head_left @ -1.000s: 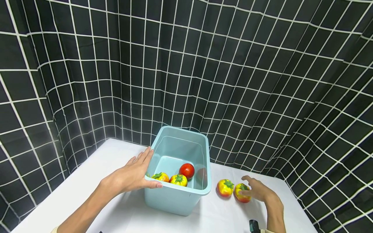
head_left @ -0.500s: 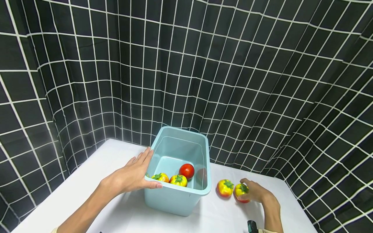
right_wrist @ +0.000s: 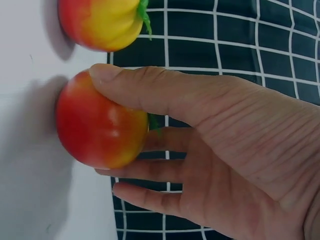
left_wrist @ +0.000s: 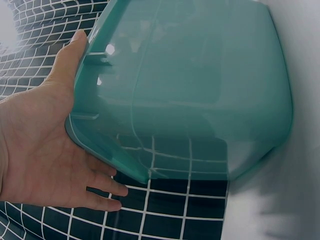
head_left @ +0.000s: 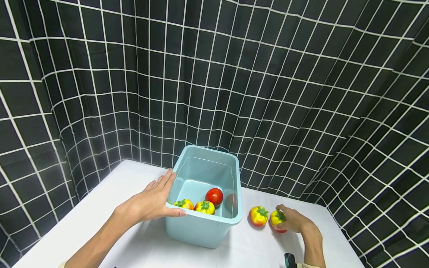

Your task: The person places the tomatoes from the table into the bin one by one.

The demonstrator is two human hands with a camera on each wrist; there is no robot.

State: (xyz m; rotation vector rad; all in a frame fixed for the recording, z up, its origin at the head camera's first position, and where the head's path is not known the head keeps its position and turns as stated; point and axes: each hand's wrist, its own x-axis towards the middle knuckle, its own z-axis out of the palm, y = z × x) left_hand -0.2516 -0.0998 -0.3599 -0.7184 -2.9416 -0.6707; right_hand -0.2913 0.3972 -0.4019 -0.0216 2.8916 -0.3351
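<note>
Near the right side of the table, my right hand grips a red-and-yellow tomato with a green leafy top. The right wrist view shows the thumb on one side and fingertips on the other. A second such tomato sits just left of it. My left hand rests against the near left corner of a light blue plastic bin, fingers extended along its rim and thumb at the front. In the bin lie a red tomato and two yellow tomatoes with green tops, one of them beside the red one.
The white table holds everything. A black curtain with a white grid hangs behind and along the sides, close to the bin's far side. The bin's top is uncovered, with high walls.
My right hand has come in slightly to the left, and its thumb and fingers have closed around the right-hand tomato. The left hand, the bin and the other tomatoes stay in place.
</note>
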